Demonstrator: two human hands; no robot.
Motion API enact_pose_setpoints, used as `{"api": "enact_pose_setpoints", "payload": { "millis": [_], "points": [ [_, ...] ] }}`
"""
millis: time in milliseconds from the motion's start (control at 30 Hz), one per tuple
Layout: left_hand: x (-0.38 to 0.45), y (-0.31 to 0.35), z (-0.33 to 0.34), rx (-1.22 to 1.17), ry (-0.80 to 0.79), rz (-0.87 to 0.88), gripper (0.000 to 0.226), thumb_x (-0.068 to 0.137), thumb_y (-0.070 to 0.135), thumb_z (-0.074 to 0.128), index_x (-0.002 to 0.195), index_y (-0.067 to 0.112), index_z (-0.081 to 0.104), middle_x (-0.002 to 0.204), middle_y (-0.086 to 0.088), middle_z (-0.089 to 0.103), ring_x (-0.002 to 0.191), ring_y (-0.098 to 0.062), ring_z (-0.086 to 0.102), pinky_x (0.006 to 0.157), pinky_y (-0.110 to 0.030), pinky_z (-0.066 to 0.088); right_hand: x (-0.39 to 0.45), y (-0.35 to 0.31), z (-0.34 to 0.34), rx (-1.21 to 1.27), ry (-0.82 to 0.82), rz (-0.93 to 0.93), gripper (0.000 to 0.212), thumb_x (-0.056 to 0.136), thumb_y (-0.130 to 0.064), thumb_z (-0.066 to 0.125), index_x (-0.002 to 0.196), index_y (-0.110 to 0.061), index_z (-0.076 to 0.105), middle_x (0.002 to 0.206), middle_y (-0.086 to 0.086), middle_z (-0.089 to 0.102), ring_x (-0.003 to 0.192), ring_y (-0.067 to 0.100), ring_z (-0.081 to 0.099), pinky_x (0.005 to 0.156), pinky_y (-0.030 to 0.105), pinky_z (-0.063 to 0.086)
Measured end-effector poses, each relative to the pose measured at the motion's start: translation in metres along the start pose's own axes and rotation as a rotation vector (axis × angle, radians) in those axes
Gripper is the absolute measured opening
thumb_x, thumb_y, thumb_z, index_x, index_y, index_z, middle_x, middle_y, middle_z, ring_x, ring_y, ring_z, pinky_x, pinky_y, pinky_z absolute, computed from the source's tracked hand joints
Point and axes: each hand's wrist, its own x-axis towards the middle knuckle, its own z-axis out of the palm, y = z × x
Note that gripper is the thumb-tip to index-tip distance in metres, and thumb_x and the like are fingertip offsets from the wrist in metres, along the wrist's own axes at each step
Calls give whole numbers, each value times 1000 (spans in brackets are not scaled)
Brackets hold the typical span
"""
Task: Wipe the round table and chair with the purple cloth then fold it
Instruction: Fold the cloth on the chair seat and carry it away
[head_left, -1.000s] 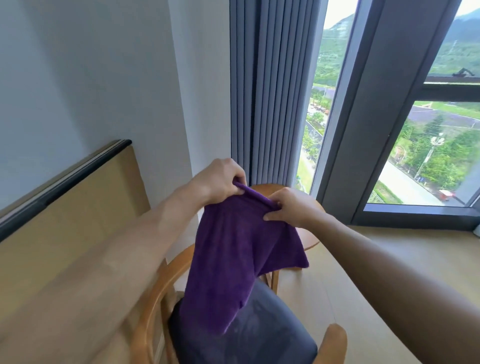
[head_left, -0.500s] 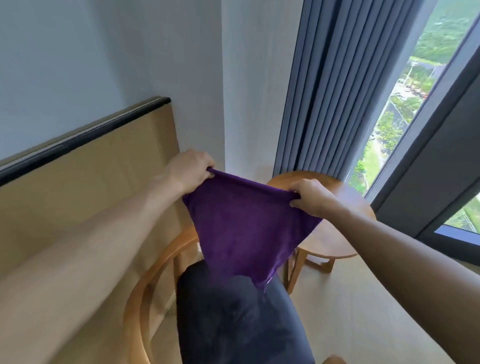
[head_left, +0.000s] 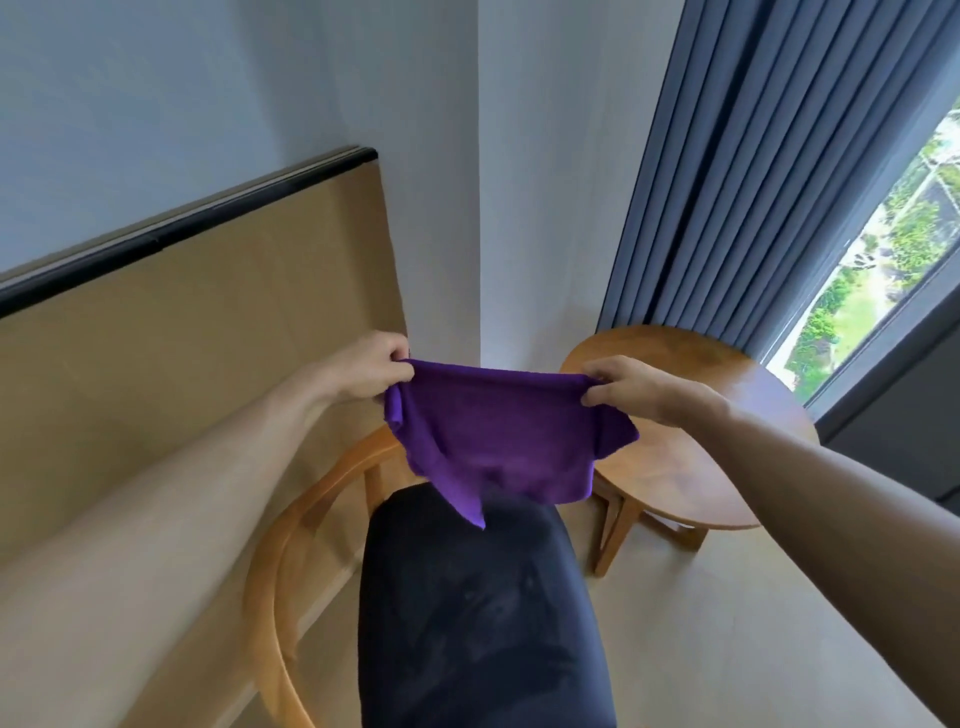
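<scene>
- Head view: no brand, label or readable writing shows on any surface.
- Left hand (head_left: 371, 366) pinches the top left corner of the purple cloth (head_left: 493, 441), fingers curled round the bunched edge.
- Right hand (head_left: 631, 387) pinches the top right corner the same way, thumb under and fingers over the fabric.
- Between the two hands the cloth's top edge runs nearly taut, and the rest hangs in the air above the chair (head_left: 322, 519); its lowest tip dangles just over the dark seat cushion (head_left: 483, 613), and I cannot tell whether it touches.
- Round wooden table (head_left: 727, 457) stands just right of the chair, beside the grey curtain (head_left: 753, 182) and the window (head_left: 883, 249).
- Against half a second ago, the hands are spread wider apart and the cloth is stretched broader and flatter; a second ago they were close together with the cloth hanging long and narrow.
- Camera now looks further down and left, so more of the tan wall panel (head_left: 182, 364) and the seat cushion shows.
</scene>
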Motion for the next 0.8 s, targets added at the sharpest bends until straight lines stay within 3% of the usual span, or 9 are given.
{"api": "enact_pose_setpoints", "payload": {
  "millis": [67, 167, 233, 367, 533, 667, 800],
  "points": [
    [1, -7, 3, -85, 28, -12, 16, 92, 0, 54, 79, 7, 50, 64, -6, 51, 56, -19, 48, 54, -27, 44, 7, 3, 1, 8, 0, 1, 12, 95, -21, 58, 103, -17, 66, 100, 2, 67, 93, 22, 64, 81, 39, 56],
    [2, -16, 5, 41, 94, 57, 9, 95, 2, 60, 87, 6, 59, 68, 1, 54, 60, -13, 48, 49, -12, 35, 17, 8, 0, -239, 96, -67, 8, 92, -24, 65, 93, -16, 65, 92, 1, 65, 87, 22, 60, 74, 34, 51],
    [5, -24, 6, 101, 129, 71, 7, 94, 3, 62, 87, 6, 63, 72, 3, 57, 67, -17, 52, 54, -16, 36, 22, 9, 1, -318, 162, -98, 4, 90, -18, 68, 92, -16, 70, 93, 2, 67, 88, 22, 61, 75, 34, 52],
    [10, -33, 5, 224, 218, 34, 9, 95, 8, 61, 96, 7, 69, 87, -1, 58, 82, -22, 55, 66, -29, 32, 32, 4, -1, -398, 291, -155, 15, 89, -15, 70, 102, -14, 76, 98, 2, 72, 93, 21, 65, 85, 37, 54],
    [10, -35, -13, 299, 271, 61, 16, 97, 11, 58, 102, 9, 72, 97, -5, 66, 91, -28, 60, 74, -35, 43, 30, -11, -15, -423, 360, -222, 3, 90, -17, 68, 92, -14, 68, 86, 0, 63, 85, 20, 59, 72, 29, 42],
    [-5, -39, -18, 278, 184, 115, 15, 96, 10, 59, 101, 14, 73, 94, -3, 68, 89, -24, 62, 76, -35, 47, 12, -15, -14, -427, 288, -246, 5, 86, -17, 70, 88, -16, 65, 83, -1, 64, 80, 20, 59, 69, 32, 48],
    [-23, -55, 12, 263, -37, 150, 14, 96, 11, 61, 101, 18, 72, 98, 3, 68, 93, -15, 62, 79, -30, 50, -9, 0, 23, -395, 106, -181, 24, 79, -11, 71, 74, -26, 53, 78, -10, 57, 72, 8, 54, 62, 23, 44]
  ]
}}
